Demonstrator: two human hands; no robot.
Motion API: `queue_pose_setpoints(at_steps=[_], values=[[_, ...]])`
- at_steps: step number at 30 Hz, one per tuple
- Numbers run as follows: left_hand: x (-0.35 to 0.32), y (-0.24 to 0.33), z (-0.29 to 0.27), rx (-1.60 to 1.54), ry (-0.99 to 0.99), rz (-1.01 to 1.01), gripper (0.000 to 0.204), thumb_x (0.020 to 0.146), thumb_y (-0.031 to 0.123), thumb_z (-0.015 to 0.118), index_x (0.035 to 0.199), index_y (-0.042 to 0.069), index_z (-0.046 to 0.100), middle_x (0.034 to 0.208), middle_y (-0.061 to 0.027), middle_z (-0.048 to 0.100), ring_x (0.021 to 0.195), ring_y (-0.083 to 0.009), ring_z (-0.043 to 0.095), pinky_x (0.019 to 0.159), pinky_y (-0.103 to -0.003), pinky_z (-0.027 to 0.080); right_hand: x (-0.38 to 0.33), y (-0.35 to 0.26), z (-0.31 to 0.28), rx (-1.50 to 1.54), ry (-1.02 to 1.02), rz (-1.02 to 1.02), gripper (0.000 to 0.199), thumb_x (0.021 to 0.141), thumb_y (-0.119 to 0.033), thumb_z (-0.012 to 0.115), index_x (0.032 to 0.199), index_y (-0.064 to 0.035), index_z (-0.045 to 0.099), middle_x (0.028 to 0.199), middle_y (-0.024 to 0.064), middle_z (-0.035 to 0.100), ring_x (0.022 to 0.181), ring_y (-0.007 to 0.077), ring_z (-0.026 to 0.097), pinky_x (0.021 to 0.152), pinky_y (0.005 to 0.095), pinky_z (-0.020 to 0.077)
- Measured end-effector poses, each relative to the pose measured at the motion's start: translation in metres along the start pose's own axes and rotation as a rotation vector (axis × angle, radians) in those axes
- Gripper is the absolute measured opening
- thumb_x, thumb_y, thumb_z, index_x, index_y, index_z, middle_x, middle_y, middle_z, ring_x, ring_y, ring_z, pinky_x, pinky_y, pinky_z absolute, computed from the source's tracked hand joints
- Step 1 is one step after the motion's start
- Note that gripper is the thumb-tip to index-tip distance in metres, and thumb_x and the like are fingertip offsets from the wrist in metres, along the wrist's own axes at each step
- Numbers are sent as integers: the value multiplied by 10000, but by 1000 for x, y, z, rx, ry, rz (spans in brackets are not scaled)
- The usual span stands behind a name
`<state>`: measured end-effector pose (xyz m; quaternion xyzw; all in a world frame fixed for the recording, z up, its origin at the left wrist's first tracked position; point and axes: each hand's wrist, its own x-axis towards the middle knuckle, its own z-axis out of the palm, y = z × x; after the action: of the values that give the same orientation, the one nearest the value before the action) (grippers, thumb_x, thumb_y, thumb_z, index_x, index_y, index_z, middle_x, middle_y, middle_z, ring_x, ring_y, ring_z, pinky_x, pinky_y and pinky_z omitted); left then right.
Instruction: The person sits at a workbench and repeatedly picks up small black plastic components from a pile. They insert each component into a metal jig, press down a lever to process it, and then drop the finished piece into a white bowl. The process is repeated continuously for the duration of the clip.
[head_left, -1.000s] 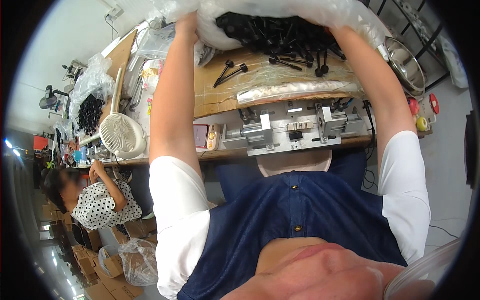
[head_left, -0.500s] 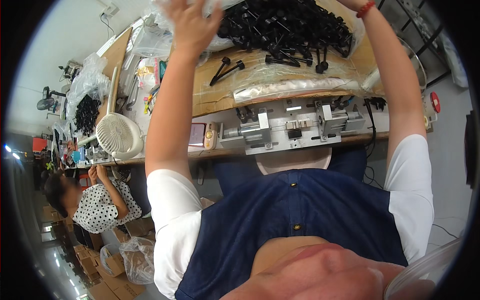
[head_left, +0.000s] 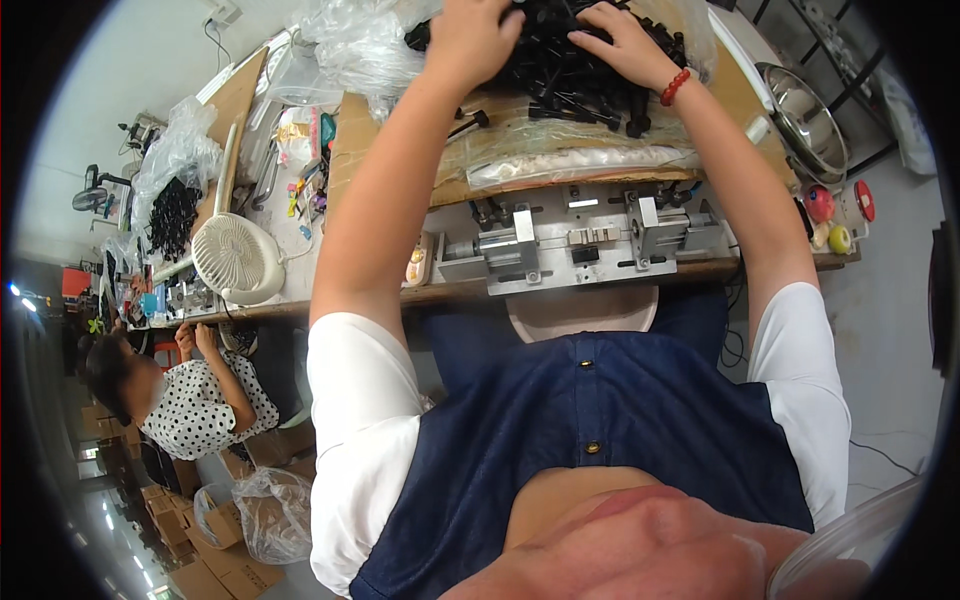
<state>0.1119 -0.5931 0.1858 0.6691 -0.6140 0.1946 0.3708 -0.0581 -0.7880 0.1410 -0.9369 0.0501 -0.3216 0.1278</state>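
A heap of black rod-shaped parts with round, knob-like heads [head_left: 560,70] lies on a cardboard sheet at the far side of the bench. My left hand [head_left: 470,42] is at the heap's left side, thumb apart from the fingers, its tips partly cut off by the upper edge. Over the right part of the heap, my right hand [head_left: 632,48] spreads its fingers against the black parts, thumb away from the index finger. Neither hand visibly grips a part. Nearer to me stands a metal clamping fixture [head_left: 590,250] with two upright blocks and a small central piece.
Clear plastic bags [head_left: 365,50] lie left of the heap. A white fan [head_left: 238,262] stands on the bench's left side. Round metal bowls [head_left: 805,120] are at the right. Another person in a dotted shirt [head_left: 205,410] sits at the left, near cardboard boxes [head_left: 225,565].
Both hands have come inward onto the black heap, the left moving right, the right moving left and nearer. My left forearm now covers the phone beside the fixture.
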Motion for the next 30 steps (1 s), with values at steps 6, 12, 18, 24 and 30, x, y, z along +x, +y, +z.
queue_pose_setpoints(at_steps=[6, 12, 18, 24, 30], values=[[-50, 6, 13, 269, -27, 158, 361, 850, 200, 756, 1206, 219, 696, 1170, 13, 688, 1239, -294, 544, 953, -461, 484, -31, -50, -6, -177, -39, -118, 366, 939, -344, 696, 1147, -43, 673, 1158, 193, 570, 1079, 408, 538, 932, 501, 469], [-85, 6, -2, 403, -46, 141, 207, 850, 228, 753, 1054, 257, 737, 1077, 17, 670, 1188, -244, 560, 988, -486, 381, -50, -76, -11, -239, -98, 107, 325, 976, -350, 651, 1140, -76, 710, 1201, 161, 579, 1199, 380, 473, 955, 564, 414], [-107, 15, -10, 424, -57, 103, 195, 896, 239, 743, 1090, 238, 722, 952, 60, 677, 1062, -199, 602, 912, -449, 392, -60, -57, -9, -313, 153, 240, 321, 962, -376, 687, 991, -60, 736, 1260, 160, 566, 1285, 386, 434, 1000, 552, 339], [-97, 34, -5, 35, -91, 17, 165, 912, 202, 730, 1074, 183, 758, 800, 0, 656, 920, -248, 615, 815, -405, 495, -40, -14, 0, 673, 602, 645, 422, 907, -308, 810, 1093, 59, 716, 1121, 97, 724, 1037, 233, 653, 896, 365, 490], [-83, 17, -13, 349, 86, 290, 348, 871, 135, 693, 1216, 162, 729, 1136, -79, 668, 1099, -300, 584, 960, -406, 471, -48, -42, -46, 511, 615, 624, 355, 951, -275, 760, 1139, 24, 734, 1033, 82, 734, 929, 153, 649, 798, 325, 490]])
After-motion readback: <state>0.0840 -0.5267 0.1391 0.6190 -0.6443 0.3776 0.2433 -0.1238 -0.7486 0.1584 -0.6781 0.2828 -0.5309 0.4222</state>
